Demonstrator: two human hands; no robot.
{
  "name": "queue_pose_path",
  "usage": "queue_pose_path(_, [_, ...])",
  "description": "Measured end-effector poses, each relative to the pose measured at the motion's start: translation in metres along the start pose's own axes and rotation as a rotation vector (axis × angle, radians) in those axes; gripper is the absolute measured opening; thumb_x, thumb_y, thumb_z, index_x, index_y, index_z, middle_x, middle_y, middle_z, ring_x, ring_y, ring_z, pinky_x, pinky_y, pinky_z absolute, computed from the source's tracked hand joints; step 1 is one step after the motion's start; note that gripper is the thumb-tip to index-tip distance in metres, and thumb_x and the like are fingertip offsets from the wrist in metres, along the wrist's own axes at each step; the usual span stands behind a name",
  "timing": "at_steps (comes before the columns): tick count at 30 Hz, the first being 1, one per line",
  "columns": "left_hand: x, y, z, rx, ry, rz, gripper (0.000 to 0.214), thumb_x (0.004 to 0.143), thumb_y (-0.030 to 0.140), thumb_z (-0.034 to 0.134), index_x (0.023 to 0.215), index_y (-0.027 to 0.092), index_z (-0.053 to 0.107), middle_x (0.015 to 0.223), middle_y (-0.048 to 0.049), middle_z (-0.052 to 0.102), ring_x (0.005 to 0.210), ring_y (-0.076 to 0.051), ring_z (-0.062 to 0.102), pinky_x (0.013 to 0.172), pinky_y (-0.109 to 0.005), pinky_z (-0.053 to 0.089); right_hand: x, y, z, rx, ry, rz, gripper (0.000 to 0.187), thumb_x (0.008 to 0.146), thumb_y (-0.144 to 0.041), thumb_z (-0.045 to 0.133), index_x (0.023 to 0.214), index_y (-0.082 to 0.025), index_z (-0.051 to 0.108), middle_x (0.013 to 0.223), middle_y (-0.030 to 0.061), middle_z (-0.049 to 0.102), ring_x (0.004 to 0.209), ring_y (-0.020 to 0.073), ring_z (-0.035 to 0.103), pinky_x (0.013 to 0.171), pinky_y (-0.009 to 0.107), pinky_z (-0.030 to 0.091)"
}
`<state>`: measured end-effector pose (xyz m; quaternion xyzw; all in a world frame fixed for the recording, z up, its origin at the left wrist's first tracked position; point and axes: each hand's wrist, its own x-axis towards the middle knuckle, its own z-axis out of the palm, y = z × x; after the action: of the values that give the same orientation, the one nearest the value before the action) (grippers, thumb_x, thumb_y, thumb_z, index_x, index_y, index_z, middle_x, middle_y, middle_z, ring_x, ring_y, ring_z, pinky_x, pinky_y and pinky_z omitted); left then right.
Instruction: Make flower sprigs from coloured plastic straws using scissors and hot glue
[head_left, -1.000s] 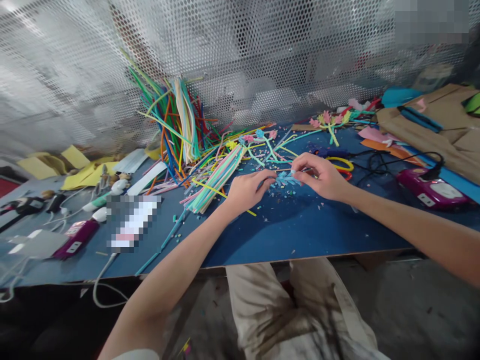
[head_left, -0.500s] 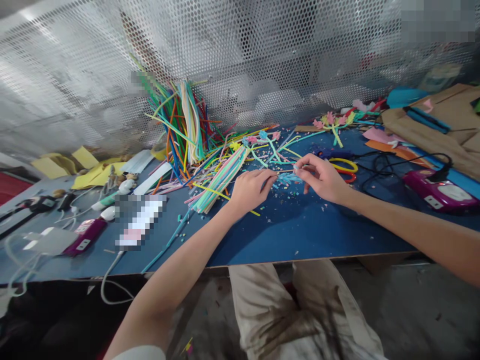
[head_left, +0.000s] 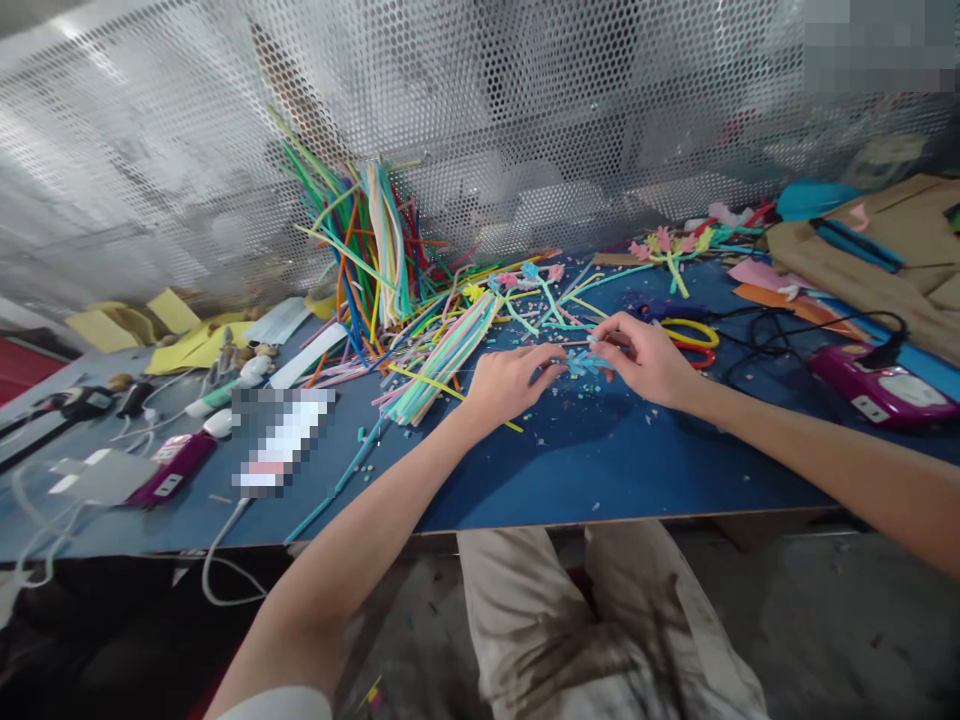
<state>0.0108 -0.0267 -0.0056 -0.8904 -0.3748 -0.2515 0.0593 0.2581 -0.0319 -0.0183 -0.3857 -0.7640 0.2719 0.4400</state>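
My left hand [head_left: 506, 382] and my right hand [head_left: 646, 357] meet over the blue table [head_left: 600, 460], both pinching a small light-blue pipe-cleaner flower [head_left: 579, 362] between their fingertips. The flower sits just above the tabletop among scattered coloured crumbs. A loose bundle of pastel pipe cleaners [head_left: 442, 355] lies just left of my left hand. A tall upright bunch of coloured pipe cleaners [head_left: 371, 250] leans against the perforated metal wall behind.
Yellow-handled scissors [head_left: 686, 335] lie right of my right hand. A purple device [head_left: 877, 385] with a black cable sits at the far right, near brown cardboard [head_left: 885, 250]. Finished pink flowers [head_left: 664, 245] lie at the back. Another purple device [head_left: 169, 465], white cables and yellow paper [head_left: 180, 340] occupy the left.
The view has shifted slightly. My left fingers have slid right along the table toward the blue flower, and my right hand has lowered a little with it.
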Motion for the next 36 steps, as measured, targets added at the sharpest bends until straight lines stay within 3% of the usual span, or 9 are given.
queue_pose_path(4, [0.000, -0.004, -0.002, -0.004, 0.029, 0.001, 0.027, 0.103, 0.044, 0.051, 0.112, 0.029, 0.071, 0.108, -0.0002, 0.077, 0.089, -0.014, 0.073, 0.068, -0.023, 0.047, 0.003, -0.006, -0.011, -0.183, 0.043, -0.204, 0.010, 0.095, -0.033, 0.062, 0.094, -0.023, 0.064, 0.097, 0.0064, 0.069, 0.083, 0.0198, 0.066, 0.074, 0.036, 0.056])
queue_pose_path(11, [0.002, -0.010, -0.004, 0.019, 0.060, -0.003, 0.030, 0.103, 0.045, 0.051, 0.107, 0.026, 0.075, 0.104, -0.0030, 0.078, 0.092, -0.016, 0.072, 0.077, -0.029, 0.047, 0.006, -0.007, -0.030, -0.427, 0.077, -0.418, 0.009, 0.094, -0.030, 0.064, 0.093, -0.025, 0.072, 0.094, 0.0054, 0.075, 0.089, 0.0228, 0.067, 0.084, 0.041, 0.054])
queue_pose_path(22, [0.005, -0.005, -0.006, 0.142, 0.016, 0.085, 0.031, 0.105, 0.043, 0.047, 0.108, 0.028, 0.074, 0.104, -0.0010, 0.078, 0.090, -0.018, 0.065, 0.081, -0.037, 0.038, 0.001, -0.009, -0.033, -0.701, -0.057, -0.578, 0.013, 0.095, -0.025, 0.060, 0.094, -0.022, 0.073, 0.097, 0.0074, 0.075, 0.093, 0.0235, 0.067, 0.083, 0.039, 0.055])
queue_pose_path(28, [0.006, -0.002, -0.007, 0.158, 0.029, 0.095, 0.030, 0.105, 0.041, 0.047, 0.106, 0.027, 0.074, 0.100, -0.0019, 0.078, 0.089, -0.018, 0.063, 0.083, -0.037, 0.037, 0.002, -0.012, -0.030, -0.698, -0.124, -0.606, 0.018, 0.098, -0.024, 0.055, 0.088, -0.023, 0.070, 0.092, 0.0068, 0.074, 0.092, 0.0231, 0.066, 0.086, 0.041, 0.056])
queue_pose_path(36, [0.005, -0.001, -0.005, 0.149, 0.041, 0.112, 0.031, 0.105, 0.042, 0.046, 0.106, 0.028, 0.074, 0.101, -0.0026, 0.077, 0.089, -0.018, 0.063, 0.082, -0.037, 0.037, 0.001, -0.013, -0.025, -0.649, -0.113, -0.590, 0.015, 0.094, -0.018, 0.059, 0.083, -0.023, 0.068, 0.085, 0.0067, 0.072, 0.086, 0.0236, 0.066, 0.083, 0.040, 0.055])
